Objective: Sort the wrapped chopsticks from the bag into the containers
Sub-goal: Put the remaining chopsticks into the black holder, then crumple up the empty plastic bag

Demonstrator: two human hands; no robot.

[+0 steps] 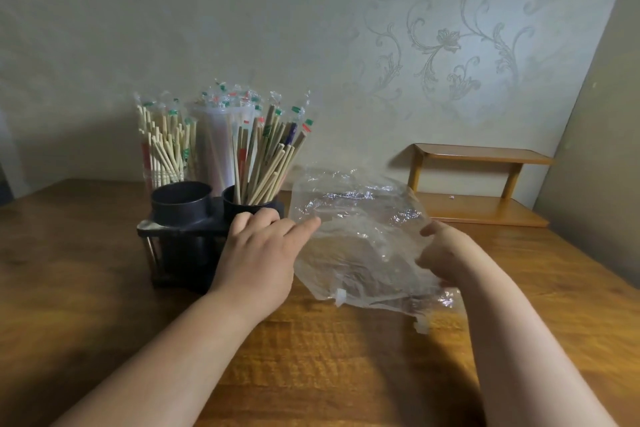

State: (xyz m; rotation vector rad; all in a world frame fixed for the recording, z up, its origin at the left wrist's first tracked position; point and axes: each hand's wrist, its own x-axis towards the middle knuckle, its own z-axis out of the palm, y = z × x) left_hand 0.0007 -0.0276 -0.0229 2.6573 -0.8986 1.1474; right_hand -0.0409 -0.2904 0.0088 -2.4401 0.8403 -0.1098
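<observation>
The right hand [446,253] pinched the limp, seemingly emptied plastic bag [356,215] in its fingers while the left hand [258,248], fingers loosely bent, steadied the chopstick rack [180,230].

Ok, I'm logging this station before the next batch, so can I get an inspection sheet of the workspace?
Surface: wooden table, glossy grain.
Job's things: clear plastic bag lies on the table and looks empty; black holder has a front left cup that looks empty and a front right cup holding wrapped chopsticks; clear containers behind also hold chopsticks.
Clutter: nothing seen.
Grippers: left hand is open, index finger touching the bag's left edge; right hand grips the bag's right edge.
Cables: nothing seen.
Surroundings: two-tier wooden shelf at back right; patterned wallpaper.
</observation>
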